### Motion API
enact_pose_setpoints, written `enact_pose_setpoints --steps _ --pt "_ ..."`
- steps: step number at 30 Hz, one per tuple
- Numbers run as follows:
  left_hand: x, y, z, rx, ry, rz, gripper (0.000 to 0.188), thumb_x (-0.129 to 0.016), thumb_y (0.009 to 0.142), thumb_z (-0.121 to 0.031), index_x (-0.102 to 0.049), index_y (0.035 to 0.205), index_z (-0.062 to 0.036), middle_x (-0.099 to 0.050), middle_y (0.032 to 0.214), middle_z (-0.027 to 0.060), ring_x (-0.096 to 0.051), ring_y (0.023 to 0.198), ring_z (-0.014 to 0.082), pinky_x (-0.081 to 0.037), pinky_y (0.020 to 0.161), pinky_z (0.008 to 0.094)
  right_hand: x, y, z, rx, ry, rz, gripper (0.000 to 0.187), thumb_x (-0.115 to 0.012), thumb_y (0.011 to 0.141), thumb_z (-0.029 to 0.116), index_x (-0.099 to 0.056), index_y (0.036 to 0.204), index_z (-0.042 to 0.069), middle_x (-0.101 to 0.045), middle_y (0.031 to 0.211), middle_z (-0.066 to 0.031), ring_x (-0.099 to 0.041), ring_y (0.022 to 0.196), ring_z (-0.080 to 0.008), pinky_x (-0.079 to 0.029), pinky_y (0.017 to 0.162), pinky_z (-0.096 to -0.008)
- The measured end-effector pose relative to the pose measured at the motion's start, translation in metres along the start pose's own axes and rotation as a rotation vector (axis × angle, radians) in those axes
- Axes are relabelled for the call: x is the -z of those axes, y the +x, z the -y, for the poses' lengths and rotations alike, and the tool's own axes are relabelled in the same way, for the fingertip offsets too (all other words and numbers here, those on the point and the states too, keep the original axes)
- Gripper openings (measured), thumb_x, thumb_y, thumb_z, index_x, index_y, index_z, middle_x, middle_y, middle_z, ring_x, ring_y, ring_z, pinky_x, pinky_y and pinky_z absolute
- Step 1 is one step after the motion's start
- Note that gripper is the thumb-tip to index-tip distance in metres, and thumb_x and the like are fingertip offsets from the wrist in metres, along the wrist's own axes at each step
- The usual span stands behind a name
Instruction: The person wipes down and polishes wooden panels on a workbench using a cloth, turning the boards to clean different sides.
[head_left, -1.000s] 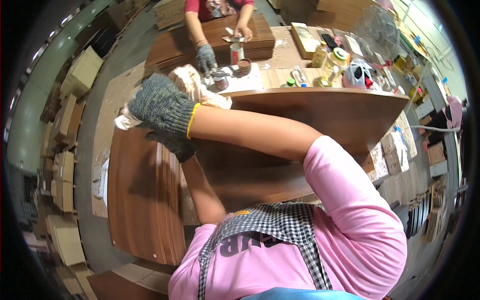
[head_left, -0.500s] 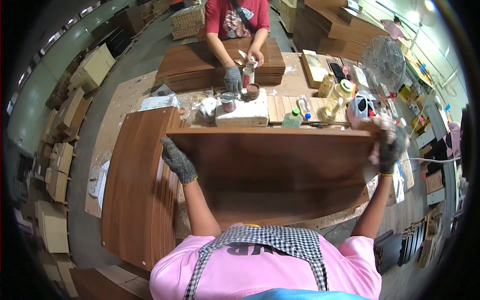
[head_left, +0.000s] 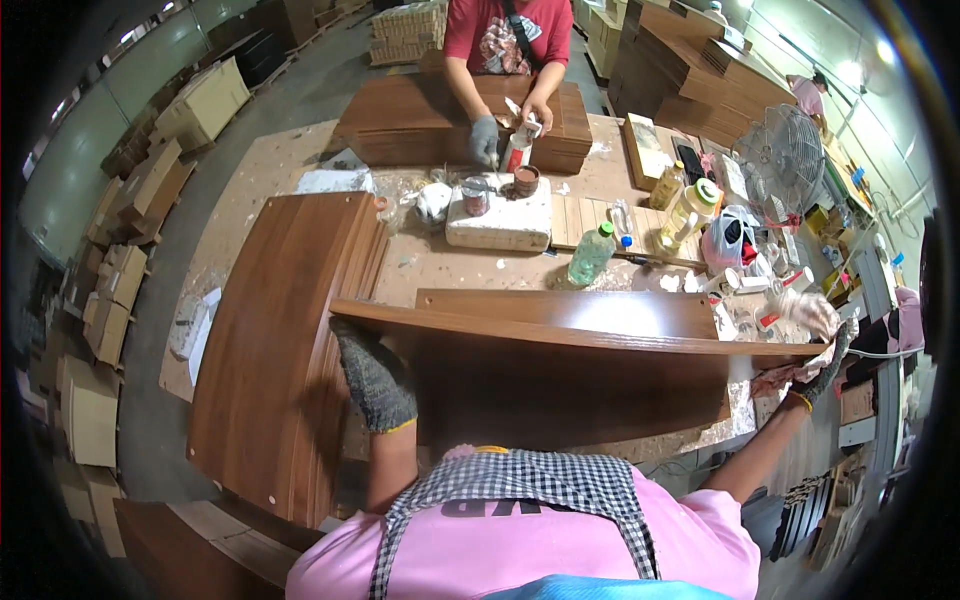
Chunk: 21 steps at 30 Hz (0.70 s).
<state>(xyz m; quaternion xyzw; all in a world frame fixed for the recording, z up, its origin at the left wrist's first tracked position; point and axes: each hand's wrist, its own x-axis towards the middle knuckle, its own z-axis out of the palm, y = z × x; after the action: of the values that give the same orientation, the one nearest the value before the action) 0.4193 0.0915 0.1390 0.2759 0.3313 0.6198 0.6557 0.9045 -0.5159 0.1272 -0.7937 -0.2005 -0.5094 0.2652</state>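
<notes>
A brown wooden panel [head_left: 560, 385] stands tilted on its long edge in front of me, over the table. My left hand [head_left: 378, 380], in a grey knitted glove, grips its left end, with the fingers partly hidden behind the wood. At the opposite end my gloved right hand [head_left: 828, 368] is closed around a crumpled whitish-pink rag [head_left: 808, 312], pressed against the panel's corner. Beyond the upright panel, another brown panel [head_left: 590, 308] lies flat and reflects the light.
A stack of brown panels [head_left: 275, 330] lies on the left. Behind stand a green-capped bottle [head_left: 592, 256], a white block [head_left: 500, 225] with small cans, a large yellowish bottle [head_left: 688, 217] and a fan [head_left: 782, 155]. Across the table a person in red [head_left: 508, 40] handles a tube.
The panel's upper edge has come toward me, uncovering the flat panel behind it. My right hand has moved outward and down with the rag; my left hand has shifted slightly nearer.
</notes>
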Motion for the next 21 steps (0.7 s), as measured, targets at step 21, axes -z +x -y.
enact_pose_setpoints --steps 21 --pt "0.14 0.041 0.07 0.079 -0.221 0.399 0.034 -0.038 0.109 -0.028 -0.057 0.119 -0.0016 -0.058 0.117 0.0098 -0.051 0.12 0.0243 -0.038 0.114 0.0406 -0.013 -0.178 0.102 -1.088 0.867 -0.13 0.076 -0.04 0.1 0.066 -0.049 0.142 0.003 -0.063 0.123 -0.0196 -0.062 0.112 -0.0351 -0.053 0.096 -0.0511"
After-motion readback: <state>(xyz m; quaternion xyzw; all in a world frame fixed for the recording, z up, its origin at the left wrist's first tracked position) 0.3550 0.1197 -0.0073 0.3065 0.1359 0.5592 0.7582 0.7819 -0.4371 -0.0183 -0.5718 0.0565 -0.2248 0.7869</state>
